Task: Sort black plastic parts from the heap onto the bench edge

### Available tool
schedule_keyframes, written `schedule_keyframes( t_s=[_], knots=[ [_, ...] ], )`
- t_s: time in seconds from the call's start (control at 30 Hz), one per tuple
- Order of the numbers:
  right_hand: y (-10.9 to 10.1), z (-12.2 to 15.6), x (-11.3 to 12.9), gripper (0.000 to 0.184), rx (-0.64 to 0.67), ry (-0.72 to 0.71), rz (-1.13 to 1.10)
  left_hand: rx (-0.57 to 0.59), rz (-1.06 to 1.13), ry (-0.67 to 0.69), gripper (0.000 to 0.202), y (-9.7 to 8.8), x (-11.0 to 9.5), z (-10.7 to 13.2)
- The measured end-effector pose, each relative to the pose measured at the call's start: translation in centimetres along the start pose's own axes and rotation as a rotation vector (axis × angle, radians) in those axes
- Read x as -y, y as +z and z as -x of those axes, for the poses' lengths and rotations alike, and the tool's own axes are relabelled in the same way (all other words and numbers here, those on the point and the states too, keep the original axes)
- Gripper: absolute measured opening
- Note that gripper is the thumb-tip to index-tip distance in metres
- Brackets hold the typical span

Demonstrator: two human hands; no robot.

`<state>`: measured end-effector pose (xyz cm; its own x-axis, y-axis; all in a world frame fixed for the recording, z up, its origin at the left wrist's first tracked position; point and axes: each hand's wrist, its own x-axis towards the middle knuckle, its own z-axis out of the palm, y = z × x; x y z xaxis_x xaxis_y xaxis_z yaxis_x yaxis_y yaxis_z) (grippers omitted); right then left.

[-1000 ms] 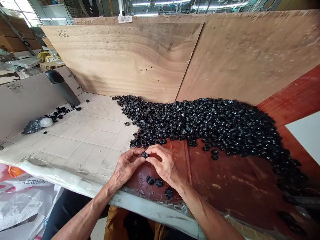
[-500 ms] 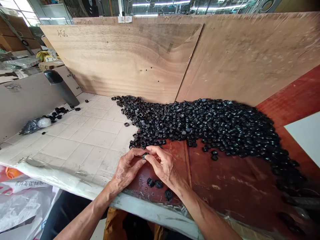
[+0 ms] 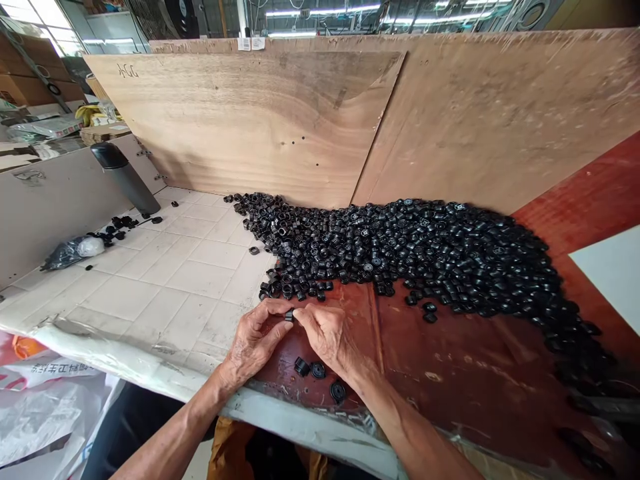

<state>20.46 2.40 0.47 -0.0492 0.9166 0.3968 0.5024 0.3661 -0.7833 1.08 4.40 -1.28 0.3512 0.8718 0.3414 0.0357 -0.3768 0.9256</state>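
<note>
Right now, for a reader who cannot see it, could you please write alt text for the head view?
A person's left hand pinches a small black part, with the right hand touching it, above a reddish-brown surface. Three loose black pieces lie nearer the viewer; beyond the hands, a large heap of black parts spreads before a wooden panel.

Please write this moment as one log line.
left hand: pinching small black part | right hand: touching it | parts pile: beyond hands
</note>
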Motion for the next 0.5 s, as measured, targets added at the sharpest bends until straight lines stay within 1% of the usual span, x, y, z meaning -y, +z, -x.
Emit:
schedule_keyframes(
  t_s=[0.07, 0.1, 0.2, 0.23, 0.27, 0.33, 0.37, 0.4, 0.43, 0.5],
  knots=[
    [0.04, 0.1, -0.04, 0.039, 0.015, 0.002, -0.039, -0.013, 0.006, -0.013, 0.021, 0.01, 0.2, 0.06],
    [0.0, 0.15, -0.01, 0.038, 0.022, 0.001, -0.063, -0.017, 0.009, -0.024, 0.021, 0.01, 0.3, 0.1],
    [-0.27, 0.18, 0.24, 0.05, 0.027, -0.007, -0.083, -0.036, 0.016, -0.05, 0.021, 0.06, 0.39, 0.2],
    [-0.38, 0.17, 0.37, 0.05, 0.02, -0.005, -0.085, -0.046, 0.022, -0.056, 0.02, 0.07, 0.34, 0.2],
    [-0.47, 0.14, 0.5, 0.045, 0.018, -0.003, -0.095, -0.057, 0.032, -0.061, 0.02, 0.1, 0.24, 0.19],
    [-0.6, 0.09, 0.72, 0.023, 0.036, -0.01, -0.121, -0.067, 0.059, -0.073, 0.02, 0.13, 0.0, 0.12],
    [-0.62, 0.07, 0.77, 0.016, 0.051, -0.016, -0.125, -0.061, 0.073, -0.086, 0.02, 0.15, -0.12, 0.08],
    [-0.61, 0.06, 0.79, 0.015, 0.062, -0.021, -0.113, -0.056, 0.085, -0.097, 0.021, 0.17, -0.2, 0.04],
    [-0.57, 0.06, 0.75, 0.021, 0.061, -0.028, -0.09, -0.057, 0.095, -0.108, 0.021, 0.18, -0.26, 0.02],
    [-0.46, 0.07, 0.62, 0.037, 0.032, -0.028, -0.045, -0.071, 0.109, -0.126, 0.022, 0.22, -0.25, -0.01]
  ],
)
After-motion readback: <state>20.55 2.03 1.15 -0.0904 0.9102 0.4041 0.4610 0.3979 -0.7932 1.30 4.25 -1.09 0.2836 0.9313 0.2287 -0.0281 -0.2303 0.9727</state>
